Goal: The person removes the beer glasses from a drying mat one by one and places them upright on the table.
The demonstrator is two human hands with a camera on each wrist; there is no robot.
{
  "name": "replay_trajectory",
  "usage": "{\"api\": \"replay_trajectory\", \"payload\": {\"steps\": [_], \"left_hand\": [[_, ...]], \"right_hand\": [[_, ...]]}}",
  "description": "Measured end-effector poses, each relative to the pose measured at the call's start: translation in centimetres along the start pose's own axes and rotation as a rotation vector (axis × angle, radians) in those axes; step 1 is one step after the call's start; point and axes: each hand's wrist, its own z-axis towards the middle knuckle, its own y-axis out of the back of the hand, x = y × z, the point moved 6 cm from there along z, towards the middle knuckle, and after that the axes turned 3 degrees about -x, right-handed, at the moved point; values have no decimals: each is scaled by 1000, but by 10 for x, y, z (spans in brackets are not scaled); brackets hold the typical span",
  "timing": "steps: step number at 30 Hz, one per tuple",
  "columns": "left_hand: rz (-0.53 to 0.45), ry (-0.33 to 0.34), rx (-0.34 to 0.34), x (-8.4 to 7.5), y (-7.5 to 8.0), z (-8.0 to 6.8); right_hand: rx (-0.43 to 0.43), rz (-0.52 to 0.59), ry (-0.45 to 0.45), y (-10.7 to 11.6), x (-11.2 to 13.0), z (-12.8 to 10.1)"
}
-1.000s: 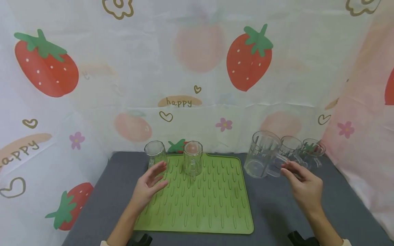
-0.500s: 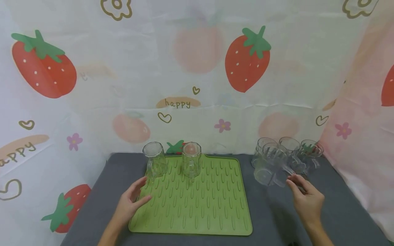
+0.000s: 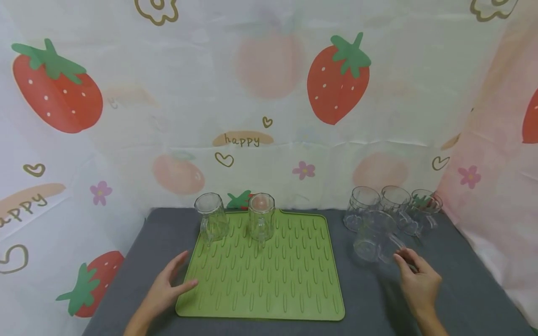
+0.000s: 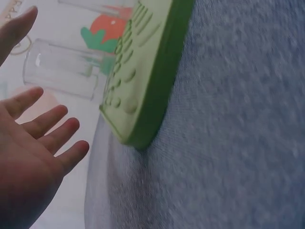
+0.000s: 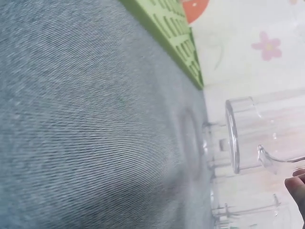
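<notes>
Thumb and fingers of my right hand (image 3: 420,282) pinch the handle of a clear glass mug (image 3: 370,245) to the right of the green mat (image 3: 269,291). In the right wrist view that mug (image 5: 257,119) hangs above the grey cloth, one round end facing down and a gap beneath it. My left hand (image 3: 161,290) holds nothing, its fingers spread beside the mat's left edge. Two more glass mugs stand along the back of the mat, one at the left corner (image 3: 211,217) and another (image 3: 262,219) near the middle, handles facing me.
Three glass mugs stand in a row at the back right: one (image 3: 362,205) behind the held mug, a middle one (image 3: 396,200), and one (image 3: 426,214) by the pink side cloth. A strawberry-print curtain (image 3: 269,107) closes off the back of the grey table (image 3: 470,289).
The held mug has come down and toward me, uncovering the mug behind it. My left hand has drawn back, down and left, away from the mug at the mat's corner.
</notes>
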Motion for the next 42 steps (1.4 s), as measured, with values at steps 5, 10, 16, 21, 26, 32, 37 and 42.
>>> {"api": "replay_trajectory", "payload": {"steps": [5,10,16,21,26,32,37,42], "left_hand": [[50,19,33,8,1,-3],[122,62,78,16,1,-4],[202,102,145,24,-3,-7],[260,111,198,26,-7,-8],[297,117,230,28,-9,-10],[335,95,276,31,-8,-13],[353,82,284,32,-7,-15],[344,83,277,32,-7,-15]], "right_hand": [[-13,-51,-21,3,-7,-6],[-35,-79,-36,4,-13,-13],[-58,-95,-44,4,-14,-18],[-47,-114,-59,3,-16,-22],[-45,-114,-70,2,-17,-25],[-7,-107,-77,-3,-15,-30],[22,-147,-97,-6,-14,-35],[49,-166,-120,-9,-17,-37]]}}
